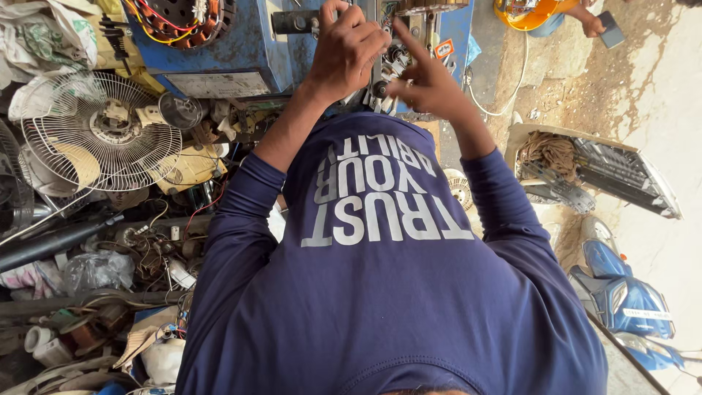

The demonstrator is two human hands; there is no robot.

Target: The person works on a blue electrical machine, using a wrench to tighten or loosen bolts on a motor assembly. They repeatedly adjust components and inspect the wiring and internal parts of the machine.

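Observation:
A blue machine [241, 51] with a metal mechanism [391, 62] stands in front of me, above my navy shirt. My left hand [344, 51] is raised to it, its fingers curled over a dark cylindrical handle [291, 21] on the machine's front. My right hand [428, 84] is just to the right. Its fingers are apart, the index finger points up, and the fingertips touch the small metal parts of the mechanism. Whether anything small lies between those fingers is not visible.
A white wire fan guard [102, 135] and a motor stator with coloured wires [183, 14] lie at the left among tangled wires and scrap. A broken finned panel [607, 172] and a blue scooter [621, 300] are on the right. Another person's hand [591, 22] holds a phone at the top right.

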